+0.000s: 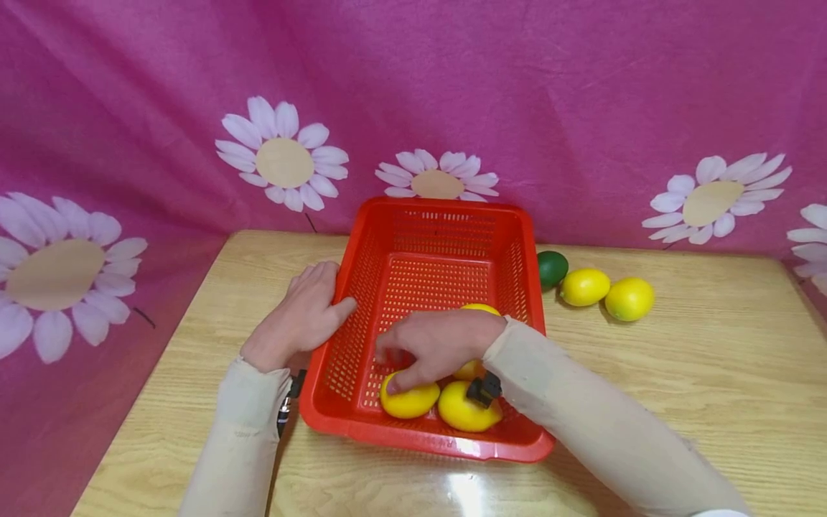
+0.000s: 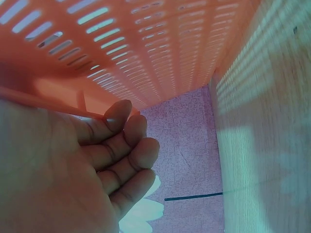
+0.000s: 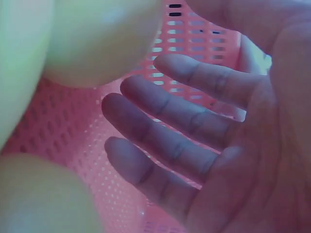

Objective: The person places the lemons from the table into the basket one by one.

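Observation:
A red plastic basket [image 1: 446, 449] with slotted walls stands on the table. At its left rim is my left hand [image 1: 293, 316], thumb over the edge and fingers outside; the left wrist view shows those fingers [image 2: 129, 158] lightly bent beneath the rim. Inside the basket, my right hand [image 1: 436, 345] hovers low over several lemons, its thumb at the front left lemon [image 1: 410, 402]. Another lemon [image 1: 461, 413] lies to the right of that one. The right wrist view shows the right hand's fingers [image 3: 170, 107] spread and loosely extended, apart from the large, blurred lemon [image 3: 102, 39].
Right of the basket, a green fruit [image 1: 553, 269] and two lemons, one nearer [image 1: 585, 287] and one farther right [image 1: 629, 299], lie on the wooden table [image 1: 698, 373]. A pink cloth [image 1: 452, 86] with white flowers hangs behind the table.

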Action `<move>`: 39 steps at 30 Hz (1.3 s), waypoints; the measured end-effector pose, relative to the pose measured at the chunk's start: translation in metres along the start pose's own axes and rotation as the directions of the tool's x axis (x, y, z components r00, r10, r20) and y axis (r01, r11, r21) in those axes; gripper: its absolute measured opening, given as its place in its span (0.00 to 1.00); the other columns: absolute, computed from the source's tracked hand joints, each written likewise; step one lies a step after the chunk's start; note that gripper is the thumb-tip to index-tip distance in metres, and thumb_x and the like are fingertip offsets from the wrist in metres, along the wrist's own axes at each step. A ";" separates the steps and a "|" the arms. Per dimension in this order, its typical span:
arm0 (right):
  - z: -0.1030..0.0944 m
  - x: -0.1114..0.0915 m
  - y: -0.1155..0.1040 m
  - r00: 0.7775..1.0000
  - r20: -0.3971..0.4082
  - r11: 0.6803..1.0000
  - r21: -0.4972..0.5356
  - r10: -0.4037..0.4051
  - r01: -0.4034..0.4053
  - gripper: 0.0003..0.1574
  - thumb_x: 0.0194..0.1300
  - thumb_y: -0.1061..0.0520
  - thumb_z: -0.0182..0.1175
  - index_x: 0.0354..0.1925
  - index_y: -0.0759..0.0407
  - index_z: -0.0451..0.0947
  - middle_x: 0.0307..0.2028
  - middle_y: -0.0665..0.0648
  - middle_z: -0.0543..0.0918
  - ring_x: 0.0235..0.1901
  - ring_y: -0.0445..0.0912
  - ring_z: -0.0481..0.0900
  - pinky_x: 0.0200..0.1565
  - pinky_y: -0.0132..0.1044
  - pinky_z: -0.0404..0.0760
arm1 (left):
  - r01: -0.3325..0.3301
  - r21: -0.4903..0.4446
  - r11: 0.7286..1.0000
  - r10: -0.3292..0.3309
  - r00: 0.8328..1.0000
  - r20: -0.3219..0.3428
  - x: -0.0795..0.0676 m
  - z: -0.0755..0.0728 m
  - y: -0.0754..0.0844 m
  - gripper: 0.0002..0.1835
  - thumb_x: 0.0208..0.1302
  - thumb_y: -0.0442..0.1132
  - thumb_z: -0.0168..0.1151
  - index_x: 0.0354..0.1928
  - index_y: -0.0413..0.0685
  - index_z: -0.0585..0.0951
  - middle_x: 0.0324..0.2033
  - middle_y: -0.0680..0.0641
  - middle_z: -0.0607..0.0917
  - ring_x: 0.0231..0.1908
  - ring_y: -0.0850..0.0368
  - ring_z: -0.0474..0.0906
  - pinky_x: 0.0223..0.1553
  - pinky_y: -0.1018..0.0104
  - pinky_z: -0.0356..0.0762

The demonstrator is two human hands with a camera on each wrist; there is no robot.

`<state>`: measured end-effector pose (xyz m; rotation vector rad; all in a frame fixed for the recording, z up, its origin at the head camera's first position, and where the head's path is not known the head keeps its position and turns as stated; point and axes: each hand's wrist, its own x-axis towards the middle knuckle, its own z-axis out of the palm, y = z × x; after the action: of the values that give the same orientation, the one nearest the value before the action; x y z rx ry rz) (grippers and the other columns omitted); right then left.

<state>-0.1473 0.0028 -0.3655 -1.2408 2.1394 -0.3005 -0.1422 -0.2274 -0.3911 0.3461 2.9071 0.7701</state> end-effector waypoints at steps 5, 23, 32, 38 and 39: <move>-0.007 -0.009 -0.002 0.994 -0.111 1.000 0.009 -0.018 0.019 0.30 0.67 0.37 0.66 0.63 0.44 0.77 0.53 0.44 0.86 0.50 0.40 0.80 0.58 0.38 0.81 | 0.003 0.001 1.000 -0.003 1.000 0.008 -0.002 -0.001 0.000 0.20 0.69 0.44 0.53 0.58 0.42 0.71 0.44 0.46 0.77 0.49 0.49 0.69 0.55 0.51 0.64; -0.022 -0.068 -0.002 0.788 -0.600 0.991 -0.089 -0.137 0.104 0.19 0.68 0.44 0.67 0.53 0.48 0.84 0.48 0.44 0.88 0.46 0.39 0.84 0.52 0.36 0.85 | 0.007 -0.029 1.000 -0.007 1.000 0.016 -0.002 0.001 -0.002 0.22 0.69 0.44 0.53 0.61 0.42 0.71 0.47 0.45 0.78 0.52 0.50 0.70 0.58 0.50 0.66; -0.021 -0.096 0.011 0.654 -0.736 0.984 -0.109 -0.175 0.140 0.13 0.65 0.50 0.71 0.47 0.49 0.85 0.43 0.44 0.88 0.38 0.34 0.81 0.41 0.30 0.83 | 0.007 -0.032 0.999 -0.006 1.000 0.014 -0.001 0.001 -0.001 0.21 0.70 0.44 0.52 0.60 0.41 0.71 0.46 0.45 0.77 0.52 0.49 0.69 0.59 0.49 0.63; -0.018 -0.102 0.016 0.622 -0.763 0.984 -0.113 -0.174 0.136 0.12 0.65 0.52 0.71 0.47 0.49 0.86 0.41 0.43 0.87 0.37 0.34 0.80 0.41 0.30 0.81 | 0.016 -0.052 0.999 -0.015 1.000 0.024 -0.002 0.001 -0.002 0.20 0.71 0.43 0.52 0.61 0.42 0.71 0.46 0.46 0.77 0.50 0.51 0.69 0.55 0.52 0.65; -0.018 -0.102 0.017 0.617 -0.767 0.984 -0.114 -0.173 0.135 0.12 0.64 0.52 0.71 0.46 0.49 0.86 0.41 0.43 0.87 0.37 0.34 0.80 0.41 0.30 0.81 | 0.018 -0.053 0.998 -0.017 1.000 0.025 -0.002 0.001 -0.002 0.20 0.71 0.43 0.52 0.60 0.43 0.71 0.46 0.46 0.77 0.49 0.51 0.69 0.54 0.54 0.66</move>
<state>-0.1344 0.0960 -0.3179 -1.5003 2.7561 -1.0427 -0.1407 -0.2292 -0.3930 0.3223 2.8567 0.8330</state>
